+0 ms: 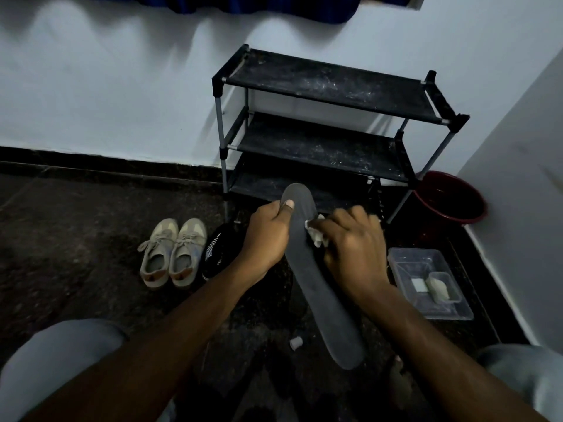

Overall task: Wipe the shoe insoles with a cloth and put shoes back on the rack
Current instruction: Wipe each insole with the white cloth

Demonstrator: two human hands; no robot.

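Observation:
A long dark grey insole point(316, 287) is held up in front of me, toe end pointing toward the rack. My left hand point(265, 236) grips its upper part, thumb on top near the toe. My right hand point(353, 245) holds a small white cloth point(316, 233) bunched against the insole's right edge. A pair of beige sneakers point(172, 252) stands on the floor to the left. A black shoe point(214, 254) lies beside them, partly hidden by my left wrist. The black three-shelf rack point(329, 89) stands against the wall with nothing on its shelves.
A dark red bucket point(451, 199) sits right of the rack in the corner. A clear plastic tray point(405, 260) holding a small tub lies on the floor at the right. A small white cap point(296, 342) rests on the dark floor between my knees.

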